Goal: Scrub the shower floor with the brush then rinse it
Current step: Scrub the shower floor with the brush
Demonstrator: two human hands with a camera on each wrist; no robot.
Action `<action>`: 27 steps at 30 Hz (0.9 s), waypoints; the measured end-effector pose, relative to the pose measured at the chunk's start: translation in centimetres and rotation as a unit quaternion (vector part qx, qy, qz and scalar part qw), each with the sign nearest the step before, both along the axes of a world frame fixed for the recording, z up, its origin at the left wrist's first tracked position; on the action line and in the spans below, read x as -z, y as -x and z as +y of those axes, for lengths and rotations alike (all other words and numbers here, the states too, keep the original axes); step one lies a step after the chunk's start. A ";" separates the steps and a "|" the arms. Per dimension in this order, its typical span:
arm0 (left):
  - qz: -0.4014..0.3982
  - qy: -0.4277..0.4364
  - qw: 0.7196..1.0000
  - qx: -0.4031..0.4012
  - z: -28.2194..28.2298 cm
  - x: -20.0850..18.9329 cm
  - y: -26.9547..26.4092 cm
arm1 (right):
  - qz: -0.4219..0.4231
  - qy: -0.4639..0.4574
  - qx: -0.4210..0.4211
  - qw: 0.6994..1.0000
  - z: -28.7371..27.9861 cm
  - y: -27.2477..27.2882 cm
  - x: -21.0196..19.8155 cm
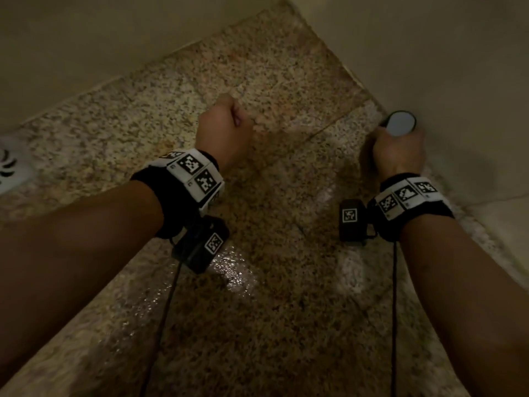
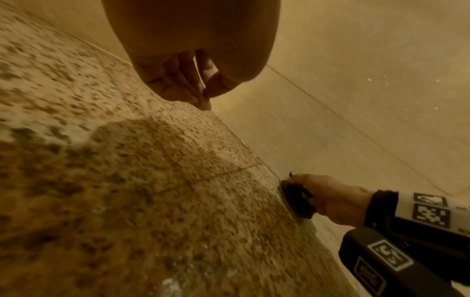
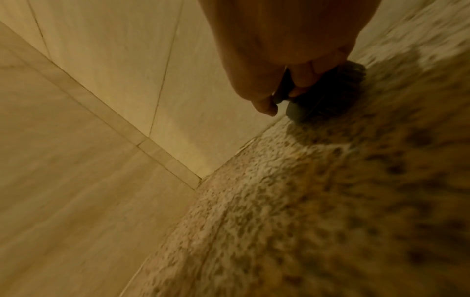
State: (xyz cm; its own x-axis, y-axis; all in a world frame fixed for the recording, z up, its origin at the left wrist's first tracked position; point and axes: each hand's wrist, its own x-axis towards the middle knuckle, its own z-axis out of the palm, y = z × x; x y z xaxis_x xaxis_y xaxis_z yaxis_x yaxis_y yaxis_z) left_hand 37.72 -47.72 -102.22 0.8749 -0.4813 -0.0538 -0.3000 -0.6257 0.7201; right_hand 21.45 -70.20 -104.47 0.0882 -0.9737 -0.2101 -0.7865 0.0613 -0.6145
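Right fingers: While I lean over the floor, my right hand is curled tight round the brush, thumb and fingers clamped on its dark handle.
Brush: bristles down on the floor, right at the seam where it meets the wall; its pale round handle end points up toward me.
Left fingers: my left hand hangs over the middle of the floor, fingers curled into a loose fist, thumb tip meeting them, holding nothing.
Key relation: the unscrubbed stone lies to my left of the brush, along and away from the wall; the right hand is the one on it, the left well apart.
Floor: wet sheen near me, so I judge scrubbing is under way and rinsing not yet.
Drain: a white drain sits at the far left; I cannot tell what is in it.
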 end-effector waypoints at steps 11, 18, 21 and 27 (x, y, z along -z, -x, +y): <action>0.007 0.010 1.000 -0.018 0.7 0.0 -1.6 | 0.039 -0.013 -0.323 0.945 12.1 -9.6 1.0; -0.003 0.041 0.999 0.023 0.8 -2.0 -0.7 | -0.010 -0.060 -0.419 0.906 18.0 -5.8 -1.2; 0.002 0.051 0.998 0.030 1.9 -2.4 -0.7 | -0.049 -0.001 -0.224 0.973 13.2 -1.0 -2.8; 0.009 -0.003 1.000 0.021 6.1 -3.1 -2.7 | 0.161 -0.067 -0.097 0.980 7.8 5.2 -3.0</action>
State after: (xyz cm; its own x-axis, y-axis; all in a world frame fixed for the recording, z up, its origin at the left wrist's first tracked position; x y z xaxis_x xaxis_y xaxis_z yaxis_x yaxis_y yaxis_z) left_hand 40.39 -41.60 -99.11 0.8529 -0.5169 -0.0733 -0.3124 -0.6177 0.7217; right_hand 16.25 -62.36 -101.47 0.1776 -0.9068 -0.3823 -0.9429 -0.0456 -0.3299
